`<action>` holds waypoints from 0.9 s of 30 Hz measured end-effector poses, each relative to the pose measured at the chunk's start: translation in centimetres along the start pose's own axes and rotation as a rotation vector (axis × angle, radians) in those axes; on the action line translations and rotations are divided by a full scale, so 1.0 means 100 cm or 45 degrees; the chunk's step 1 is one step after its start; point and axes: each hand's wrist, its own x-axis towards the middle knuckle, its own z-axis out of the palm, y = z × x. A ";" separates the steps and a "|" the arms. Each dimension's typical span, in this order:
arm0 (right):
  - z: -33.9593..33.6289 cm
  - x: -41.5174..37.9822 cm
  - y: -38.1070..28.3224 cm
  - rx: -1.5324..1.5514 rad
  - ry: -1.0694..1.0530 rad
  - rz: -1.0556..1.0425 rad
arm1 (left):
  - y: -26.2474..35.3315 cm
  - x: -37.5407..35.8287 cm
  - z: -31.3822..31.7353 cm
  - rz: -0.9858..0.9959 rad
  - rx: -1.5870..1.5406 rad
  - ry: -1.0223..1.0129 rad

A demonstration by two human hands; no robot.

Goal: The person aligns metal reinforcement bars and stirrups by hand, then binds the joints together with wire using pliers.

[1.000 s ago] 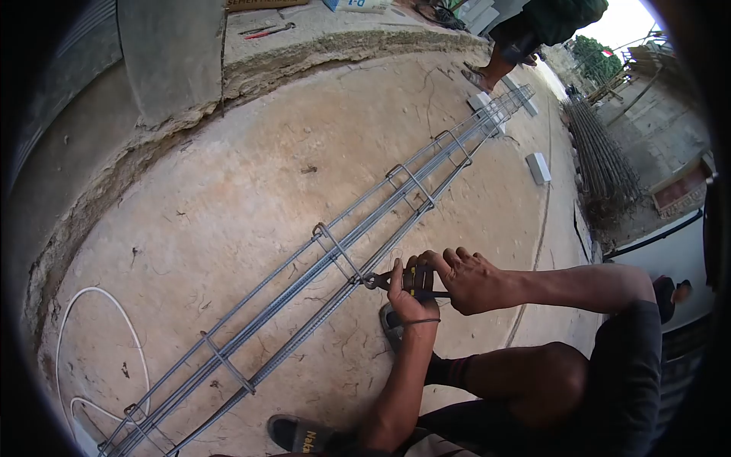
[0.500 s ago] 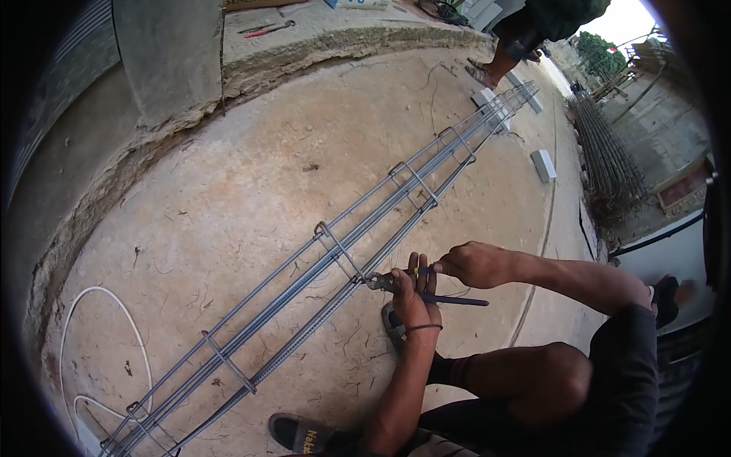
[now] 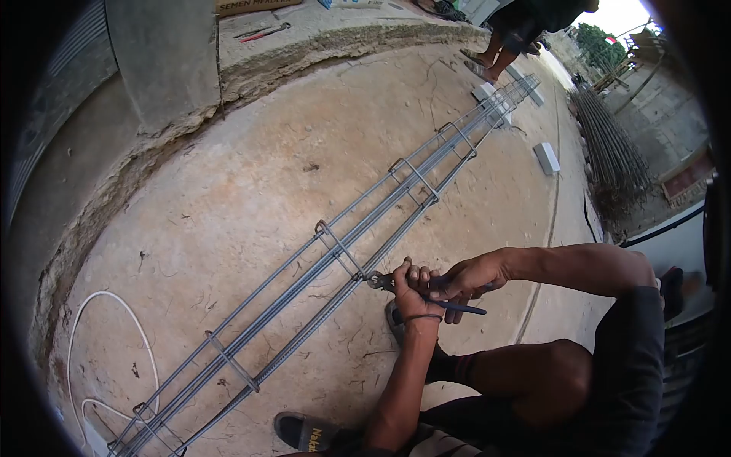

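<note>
My left hand, with a dark band at the wrist, is wrapped around dark-handled pincers close to their head. The jaws are against a stirrup corner on the near bar of a long steel rebar cage. My right hand comes in from the right and closes on a pincer handle, touching my left hand. The other handle sticks out below both hands. Any wire in the jaws is too small to make out.
Pale blocks lie at the right, and a person's legs stand beyond the cage. Rebar bundles line the wall. A white cable loops at lower left. A red-handled tool rests on the ledge.
My right hand has moved down and left against my left hand. My left fingers, spread before, have curled around the pincers. The pincer jaws remain at the stirrup corner.
</note>
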 end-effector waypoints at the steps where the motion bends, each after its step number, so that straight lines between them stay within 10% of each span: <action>1: 0.003 0.001 0.003 0.283 -0.250 0.057 | 0.000 0.001 -0.002 0.001 0.003 -0.002; 8: 0.003 -0.028 -0.054 0.144 -0.159 0.269 | 0.003 -0.020 0.015 -0.090 -0.001 0.140; 11: 0.009 -0.044 -0.067 -1.323 0.215 -0.271 | 0.003 -0.016 0.022 -0.004 0.051 0.144; 16: 0.035 -0.045 -0.058 -1.511 0.819 -0.278 | 0.015 -0.004 0.037 -0.238 -0.121 0.030; 20: -0.005 -0.045 -0.067 -0.295 -0.292 0.390 | 0.013 -0.018 0.024 -0.128 -0.102 -0.049; 27: 0.029 -0.014 -0.001 0.821 -0.583 0.285 | 0.016 -0.009 -0.017 -0.180 -0.165 -0.399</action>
